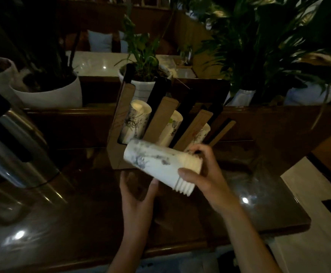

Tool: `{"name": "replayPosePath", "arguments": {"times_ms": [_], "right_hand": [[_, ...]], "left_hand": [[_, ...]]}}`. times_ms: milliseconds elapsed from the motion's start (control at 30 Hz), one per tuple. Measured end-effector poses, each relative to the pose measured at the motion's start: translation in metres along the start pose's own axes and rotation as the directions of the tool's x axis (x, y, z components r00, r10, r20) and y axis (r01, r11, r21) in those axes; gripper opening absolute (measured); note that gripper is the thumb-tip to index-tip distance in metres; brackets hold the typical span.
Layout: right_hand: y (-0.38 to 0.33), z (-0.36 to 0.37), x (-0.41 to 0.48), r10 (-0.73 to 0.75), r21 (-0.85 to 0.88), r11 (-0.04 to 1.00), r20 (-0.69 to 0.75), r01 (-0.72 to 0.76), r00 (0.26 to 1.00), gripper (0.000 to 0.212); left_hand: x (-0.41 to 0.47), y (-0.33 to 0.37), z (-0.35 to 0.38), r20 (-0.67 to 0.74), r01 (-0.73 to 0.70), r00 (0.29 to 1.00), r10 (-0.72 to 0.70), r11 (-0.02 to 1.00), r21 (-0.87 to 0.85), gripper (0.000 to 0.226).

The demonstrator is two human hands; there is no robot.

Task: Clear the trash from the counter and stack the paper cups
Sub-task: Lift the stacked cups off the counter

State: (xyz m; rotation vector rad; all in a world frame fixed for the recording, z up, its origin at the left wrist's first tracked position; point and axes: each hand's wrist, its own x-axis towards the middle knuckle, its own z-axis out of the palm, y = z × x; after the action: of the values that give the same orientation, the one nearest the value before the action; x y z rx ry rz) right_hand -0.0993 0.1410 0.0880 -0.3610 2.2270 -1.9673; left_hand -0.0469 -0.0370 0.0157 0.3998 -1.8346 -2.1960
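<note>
Both our forearms reach in from the near edge of the counter (62, 203), a dark polished wooden top. Our right hand (202, 174) grips a nested stack of paper cups (156, 164) at its rim end, thumb over the ridged rims and fingers curled behind, so the stack lies nearly sideways with its closed base pointing left. Our left hand (139, 192) sits just under the stack's middle, palm up and fingers loosely open; it looks like a cradle steadying the weight, though we cannot tell whether it actually touches the cups. We judge the sideways hold lets us square up the rims before the stack goes anywhere.

Just behind the stack, toward the far edge of the counter, stands a cardboard cup dispenser (121, 123) with slanted slots. Three slots already hold leaning stacks of printed cups (136, 121), and the slot furthest right looks empty. The tilt of those slots keeps the cups resting against the dividers, so we would likely need to turn our stack base-down and slide it in at the same angle.

At the left edge stands a steel urn (13, 146). Potted plants (48, 89) line the ledge beyond the counter. We see no loose trash on the visible surface, though the dim light hides detail.
</note>
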Motion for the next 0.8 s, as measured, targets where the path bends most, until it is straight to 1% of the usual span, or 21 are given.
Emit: {"name": "replayPosePath", "arguments": {"times_ms": [33,67,100,133,167,233,300,333,367,433,467,500,533,567,633,667,733,800], "right_hand": [[0.008,0.012,-0.006,0.006,0.161,0.987,-0.035,-0.001,0.999,0.08],[0.016,0.025,-0.011,-0.003,0.24,0.971,-0.072,0.02,0.997,0.082],[0.022,0.039,-0.015,-0.019,0.248,0.968,-0.103,0.044,0.995,0.081],[0.024,0.053,-0.018,-0.032,0.228,0.972,-0.117,0.058,0.993,0.077],[0.023,0.063,-0.02,-0.033,0.191,0.98,-0.116,0.055,0.993,0.072],[0.016,0.071,-0.021,-0.022,0.114,0.993,-0.084,0.031,0.996,0.068],[0.004,0.066,-0.016,-0.049,0.042,0.998,-0.05,0.051,0.998,0.073],[-0.003,0.063,-0.013,-0.086,0.047,0.995,-0.051,0.089,0.995,0.08],[-0.012,0.061,-0.009,-0.126,0.083,0.988,-0.071,0.132,0.989,0.092],[-0.029,0.057,0.0,-0.213,0.104,0.968,-0.152,0.23,0.965,0.114],[-0.038,0.056,0.005,-0.268,0.08,0.955,-0.194,0.287,0.944,0.119],[-0.045,0.055,0.01,-0.319,0.073,0.936,-0.235,0.344,0.918,0.117],[-0.052,0.055,0.014,-0.351,0.091,0.917,-0.283,0.389,0.893,0.111],[-0.058,0.054,0.019,-0.354,0.143,0.897,-0.335,0.419,0.873,0.104],[-0.068,0.051,0.027,-0.291,0.3,0.849,-0.422,0.435,0.859,0.094],[-0.072,0.048,0.032,-0.253,0.377,0.817,-0.448,0.437,0.858,0.091],[-0.083,0.036,0.044,-0.209,0.483,0.747,-0.482,0.457,0.851,0.085],[-0.099,0.02,0.062,-0.201,0.512,0.698,-0.531,0.501,0.823,0.085]], "left_hand": [[-0.005,0.009,0.0,0.091,0.054,0.995,-0.044,0.993,-0.107,0.09],[-0.01,0.016,0.0,0.203,0.056,0.979,-0.026,0.987,-0.147,0.082],[-0.015,0.022,0.001,0.294,0.045,0.956,0.006,0.985,-0.165,0.078],[-0.018,0.026,0.001,0.331,0.032,0.943,0.028,0.984,-0.174,0.08],[-0.019,0.03,-0.002,0.327,0.029,0.944,0.038,0.979,-0.2,0.083],[-0.016,0.038,-0.015,0.303,-0.023,0.95,0.08,0.982,-0.186,0.086],[-0.008,0.049,-0.032,0.345,-0.134,0.927,0.145,0.989,-0.056,0.086],[-0.003,0.056,-0.04,0.383,-0.213,0.906,0.181,0.976,0.043,0.089],[0.002,0.063,-0.047,0.415,-0.296,0.884,0.213,0.944,0.145,0.092],[0.013,0.082,-0.052,0.463,-0.486,0.828,0.316,0.817,0.311,0.093],[0.018,0.094,-0.051,0.481,-0.569,0.791,0.378,0.743,0.353,0.092],[0.023,0.105,-0.049,0.491,-0.63,0.757,0.431,0.681,0.373,0.091],[0.028,0.115,-0.045,0.49,-0.675,0.726,0.482,0.632,0.38,0.089],[0.032,0.125,-0.04,0.485,-0.71,0.698,0.527,0.598,0.373,0.086],[0.04,0.137,-0.031,0.45,-0.749,0.661,0.601,0.565,0.346,0.084],[0.045,0.141,-0.027,0.423,-0.749,0.661,0.62,0.578,0.323,0.087],[0.052,0.14,-0.024,0.365,-0.719,0.692,0.623,0.635,0.282,0.093],[0.057,0.127,-0.027,0.329,-0.673,0.738,0.59,0.679,0.292,0.088]]}}
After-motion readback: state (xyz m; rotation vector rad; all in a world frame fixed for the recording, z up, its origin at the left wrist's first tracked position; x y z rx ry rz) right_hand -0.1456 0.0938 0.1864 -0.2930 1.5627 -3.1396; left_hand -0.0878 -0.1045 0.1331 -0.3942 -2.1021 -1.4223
